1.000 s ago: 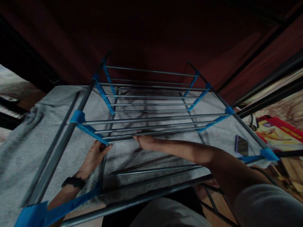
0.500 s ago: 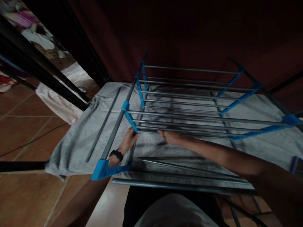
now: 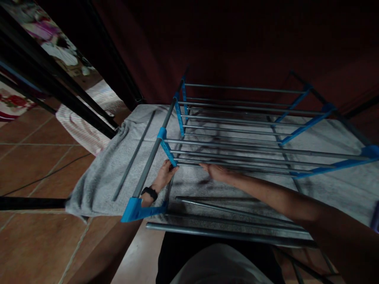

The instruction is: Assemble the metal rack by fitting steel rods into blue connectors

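A rack of grey metal tubes and blue plastic brackets lies on its side across a grey blanket. My left hand, with a black wristband, closes around the lower end of a blue bracket on the rack's left side. Fingers of my right hand are closed on the lowest thin tube, a short way right of that bracket. The tube's left end meets the bracket beside my left fingers; the exact joint is too small to make out. A blue corner piece sits near my left wrist.
Loose tubes lie on the grey blanket: one at the left, another in front of the rack. A thicker tube runs along the near edge by my lap. Dark red fabric hangs behind.
The whole view has shifted slightly, so everything appears a little further right. Both hands keep their places on the bracket and the tube.
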Tool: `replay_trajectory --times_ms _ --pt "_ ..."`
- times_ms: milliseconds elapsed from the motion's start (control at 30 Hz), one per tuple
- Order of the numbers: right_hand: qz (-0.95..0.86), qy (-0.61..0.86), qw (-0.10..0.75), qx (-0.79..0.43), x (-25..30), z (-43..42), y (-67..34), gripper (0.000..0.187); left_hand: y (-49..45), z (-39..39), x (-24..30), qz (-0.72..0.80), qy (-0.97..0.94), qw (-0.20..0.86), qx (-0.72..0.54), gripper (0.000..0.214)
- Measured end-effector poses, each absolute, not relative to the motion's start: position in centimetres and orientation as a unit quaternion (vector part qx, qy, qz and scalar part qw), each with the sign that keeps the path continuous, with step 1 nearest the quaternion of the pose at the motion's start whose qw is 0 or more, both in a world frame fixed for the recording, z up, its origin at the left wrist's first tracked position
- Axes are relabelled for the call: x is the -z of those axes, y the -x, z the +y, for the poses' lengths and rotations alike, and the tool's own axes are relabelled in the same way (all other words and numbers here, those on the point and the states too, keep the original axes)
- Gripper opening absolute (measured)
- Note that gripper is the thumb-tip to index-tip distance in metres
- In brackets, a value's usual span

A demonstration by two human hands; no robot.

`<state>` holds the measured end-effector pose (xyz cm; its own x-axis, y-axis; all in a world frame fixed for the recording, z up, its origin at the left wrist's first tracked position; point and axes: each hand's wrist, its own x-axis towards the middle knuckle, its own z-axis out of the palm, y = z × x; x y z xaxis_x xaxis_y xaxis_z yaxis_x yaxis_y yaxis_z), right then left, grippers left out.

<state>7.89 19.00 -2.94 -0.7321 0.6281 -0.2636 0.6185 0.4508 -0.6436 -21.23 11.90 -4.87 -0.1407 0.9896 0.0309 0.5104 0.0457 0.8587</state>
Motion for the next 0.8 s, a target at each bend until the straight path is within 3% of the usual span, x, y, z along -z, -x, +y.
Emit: replay_trajectory --times_ms 800 --pt "-0.824 0.381 0.022 -0.419 2.80 18.94 -7.68 0.053 20.49 11.95 5.13 0.681 -0.586 0.255 -0.358 0.014"
